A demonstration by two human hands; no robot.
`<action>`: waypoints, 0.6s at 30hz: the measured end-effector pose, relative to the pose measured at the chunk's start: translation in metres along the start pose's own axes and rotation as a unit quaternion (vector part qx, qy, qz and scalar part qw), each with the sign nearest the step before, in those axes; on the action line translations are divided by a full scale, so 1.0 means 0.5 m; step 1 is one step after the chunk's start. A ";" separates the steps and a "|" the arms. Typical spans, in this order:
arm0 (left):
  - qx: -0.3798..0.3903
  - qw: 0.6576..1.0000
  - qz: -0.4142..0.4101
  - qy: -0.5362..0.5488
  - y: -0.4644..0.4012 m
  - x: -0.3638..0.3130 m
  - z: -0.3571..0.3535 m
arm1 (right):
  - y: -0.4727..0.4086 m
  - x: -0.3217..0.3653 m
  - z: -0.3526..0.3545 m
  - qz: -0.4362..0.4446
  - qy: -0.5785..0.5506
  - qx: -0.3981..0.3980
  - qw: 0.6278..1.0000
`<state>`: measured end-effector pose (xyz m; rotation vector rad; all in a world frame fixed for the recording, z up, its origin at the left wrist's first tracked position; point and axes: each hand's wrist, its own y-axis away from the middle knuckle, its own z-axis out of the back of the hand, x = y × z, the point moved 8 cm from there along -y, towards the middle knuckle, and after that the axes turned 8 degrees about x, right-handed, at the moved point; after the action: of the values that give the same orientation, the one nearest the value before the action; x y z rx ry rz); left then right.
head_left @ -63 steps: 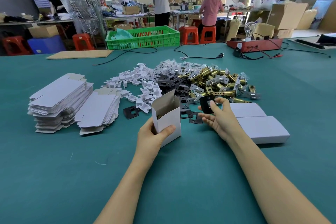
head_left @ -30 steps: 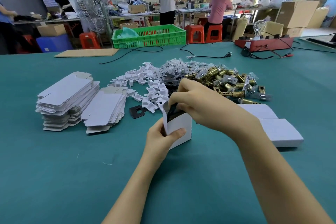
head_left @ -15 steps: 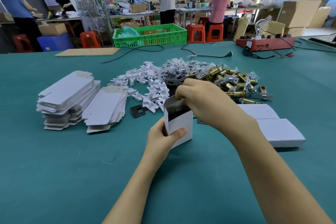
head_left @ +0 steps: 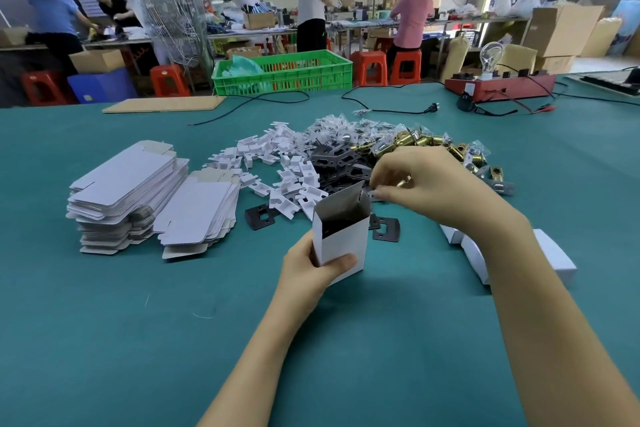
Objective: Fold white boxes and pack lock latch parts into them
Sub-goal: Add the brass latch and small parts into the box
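Observation:
My left hand (head_left: 311, 274) grips a folded white box (head_left: 343, 239) that stands upright on the green table, top flap open, with a dark plate showing inside. My right hand (head_left: 436, 187) hovers just right of the box mouth, over the parts heap, fingertips pinched together near a brass piece; what they hold is unclear. The heap has white plastic pieces (head_left: 287, 170), black plates (head_left: 336, 159) and brass latches (head_left: 415, 142). Two loose black plates (head_left: 259, 217) (head_left: 386, 229) lie beside the box.
Two stacks of flat unfolded boxes (head_left: 128, 184) (head_left: 201, 211) sit at the left. Closed white boxes (head_left: 554, 253) lie at the right, partly behind my right forearm. Farther back are a cardboard sheet (head_left: 166, 104), cables, a green crate (head_left: 284, 71) and a red device (head_left: 498, 83).
My right hand put a black plate into the box, then lifted out and moved right to the parts heap. My left hand kept hold of the box.

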<state>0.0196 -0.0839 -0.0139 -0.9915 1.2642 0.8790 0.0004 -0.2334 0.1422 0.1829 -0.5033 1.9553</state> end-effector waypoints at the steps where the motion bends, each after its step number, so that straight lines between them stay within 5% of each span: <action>1: -0.001 1.000 -0.001 0.000 0.001 0.000 0.000 | 0.002 -0.009 0.002 -0.009 -0.008 0.001 1.000; 9: -0.031 0.999 0.004 -0.005 0.001 0.006 0.007 | -0.003 0.035 -0.007 0.022 0.000 -0.011 1.000; 18: -0.033 0.999 0.006 -0.037 0.004 -0.002 0.005 | -0.031 0.067 -0.098 0.011 0.099 0.092 0.991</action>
<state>0.0184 -0.0806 -0.0130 -0.9956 1.1865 0.9623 0.0049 -0.1792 0.1138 0.0979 -0.1955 2.0156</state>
